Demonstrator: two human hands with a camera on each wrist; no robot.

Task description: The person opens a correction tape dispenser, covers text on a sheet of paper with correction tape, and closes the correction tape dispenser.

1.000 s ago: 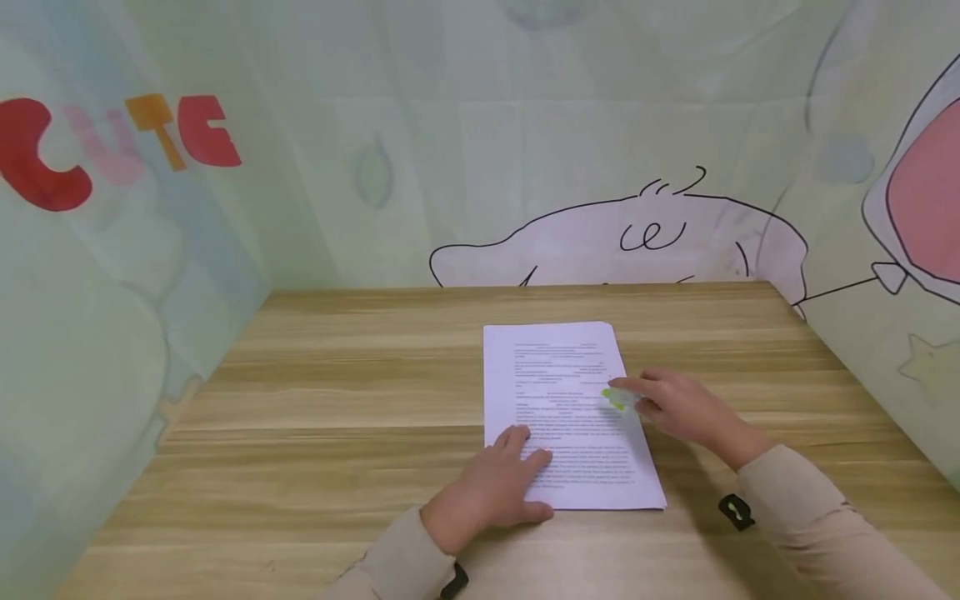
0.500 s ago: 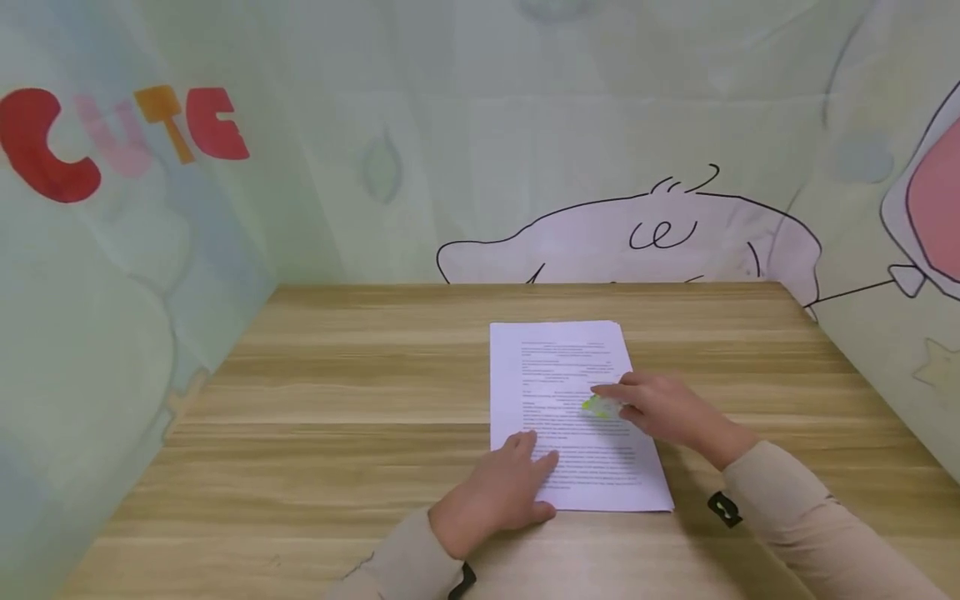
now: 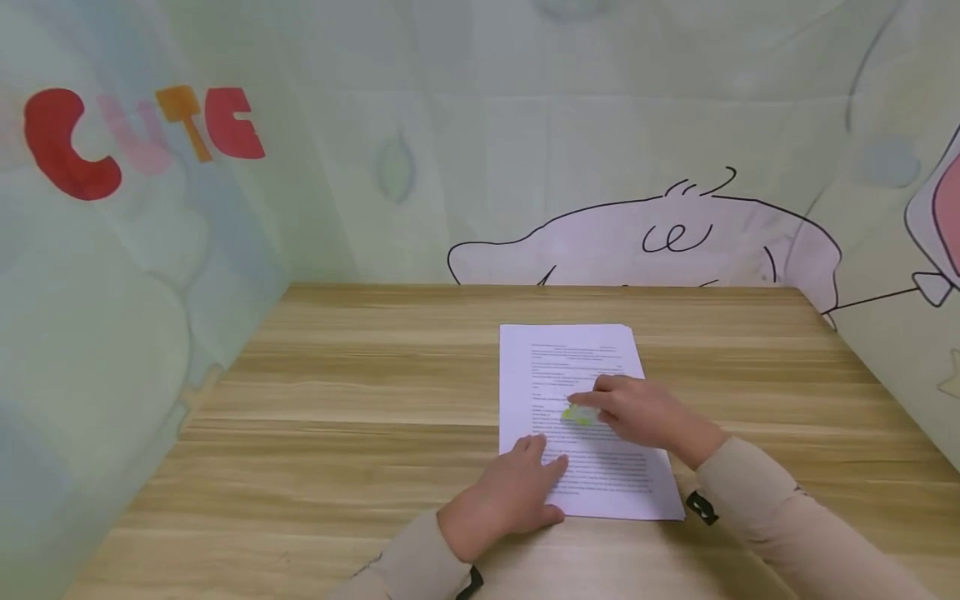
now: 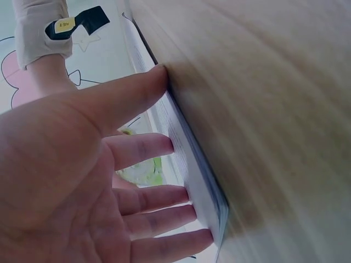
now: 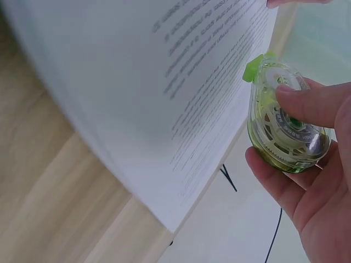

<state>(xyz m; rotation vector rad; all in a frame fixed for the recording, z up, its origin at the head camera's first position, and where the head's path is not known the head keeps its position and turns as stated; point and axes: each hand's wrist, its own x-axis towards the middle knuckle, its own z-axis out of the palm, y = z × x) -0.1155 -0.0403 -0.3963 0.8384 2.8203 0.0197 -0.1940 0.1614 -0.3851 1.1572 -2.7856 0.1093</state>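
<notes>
- A stack of white printed paper sheets [image 3: 517, 358] lies on the wood-grain desk [image 3: 360, 367], slightly right of its middle and short of the far edge.
- The right hand [image 3: 637, 410] grasps a teardrop-shaped, clear-and-green plastic tape dispenser [image 3: 579, 415], thumb on one face, fingers curled behind; it is over the middle of the top sheet. Whether its green tip touches the print, I cannot tell.
- The left hand [image 3: 513, 492] is spread at the stack's near left corner, fingers extended and gripping nothing, thumb at the near edge.
- For good work, I judge: keep the left fingers flat so no sheet slides, set the tip squarely along a line, and draw with even, light pressure.
</notes>
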